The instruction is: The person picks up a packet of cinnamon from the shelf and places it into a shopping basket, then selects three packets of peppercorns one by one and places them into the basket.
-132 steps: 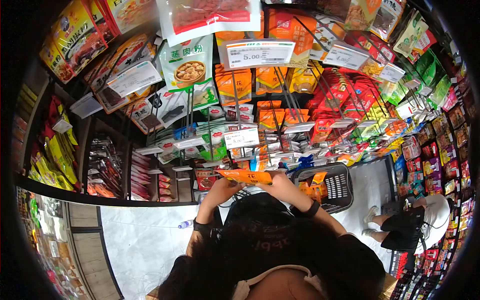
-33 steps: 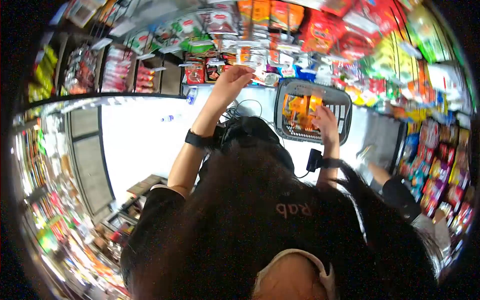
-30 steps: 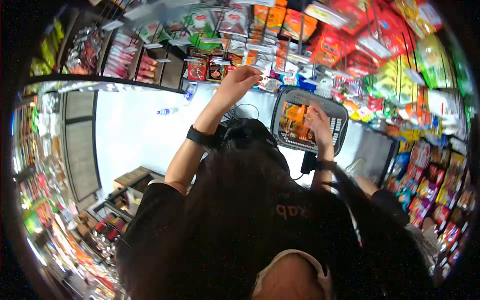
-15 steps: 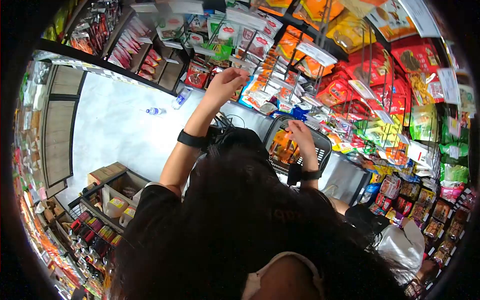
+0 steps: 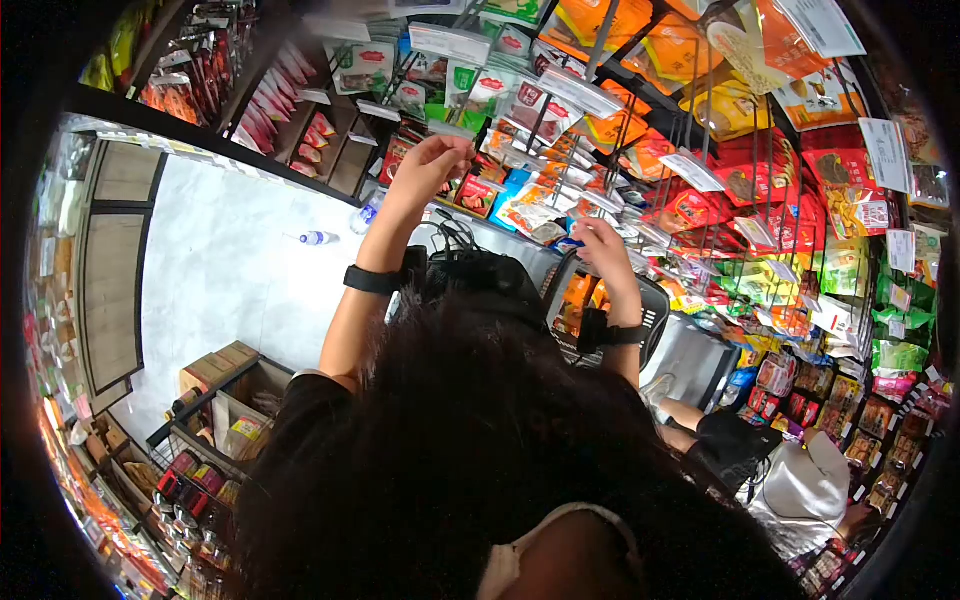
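My left hand (image 5: 432,172) is raised in front of the shelf, fingers loosely bent, with nothing visible in it. Beyond it hang white and green snack pouches (image 5: 470,90), and red packs (image 5: 476,194) stand just to its right. My right hand (image 5: 604,250) is over the dark shopping basket (image 5: 655,310), its fingers slightly curled and apart. Its fingertips are close to white and blue packets (image 5: 540,215) on the rack; contact cannot be made out. Orange packs (image 5: 577,292) lie in the basket, partly hidden by my right wrist.
Price-tagged hooks with red bags (image 5: 750,165) and orange bags (image 5: 680,48) fill the right side. Bottles (image 5: 318,238) lie on the pale floor (image 5: 230,290). A wooden crate display (image 5: 245,400) stands lower left. Another person in a light top (image 5: 800,490) is at lower right.
My right hand has risen from over the basket toward the hanging packets. My left hand has shifted slightly left. The view has turned a little, moving the shelves and basket in frame.
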Motion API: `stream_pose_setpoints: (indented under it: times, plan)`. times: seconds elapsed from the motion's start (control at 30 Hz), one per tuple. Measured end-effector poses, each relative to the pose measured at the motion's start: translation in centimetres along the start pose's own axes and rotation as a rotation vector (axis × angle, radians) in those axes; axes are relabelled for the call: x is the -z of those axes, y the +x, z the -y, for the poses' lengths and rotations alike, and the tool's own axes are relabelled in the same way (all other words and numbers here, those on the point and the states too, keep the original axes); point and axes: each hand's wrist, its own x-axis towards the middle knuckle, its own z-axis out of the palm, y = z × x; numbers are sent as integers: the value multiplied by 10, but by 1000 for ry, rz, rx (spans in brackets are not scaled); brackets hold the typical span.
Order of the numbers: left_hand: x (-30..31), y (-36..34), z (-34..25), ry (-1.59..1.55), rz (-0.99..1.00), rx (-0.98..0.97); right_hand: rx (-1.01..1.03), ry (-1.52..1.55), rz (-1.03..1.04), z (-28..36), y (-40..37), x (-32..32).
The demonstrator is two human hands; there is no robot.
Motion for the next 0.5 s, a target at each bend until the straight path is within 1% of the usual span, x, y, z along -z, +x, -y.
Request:
stream_pose_setpoints:
  times: [0.17, 0.2, 0.23, 0.3, 0.33, 0.5]
  plan:
    - [19, 10, -7, -5, 82, -5, -48, 3, -115, 4, 0, 1]
    - [22, 10, -12, 42, 67, 42, -67, 67, -111, -6, 4, 6]
    - [22, 10, -15, 84, 36, 42, -92, 112, -116, -6, 4, 6]
    - [25, 11, -15, 57, 34, 8, -61, 35, -149, 8, -4, 5]
    - [26, 11, -17, 66, 21, 34, -62, 11, -150, 16, -8, 3]
    - [27, 17, -17, 68, 18, 48, -94, 9, -163, 14, -4, 4]
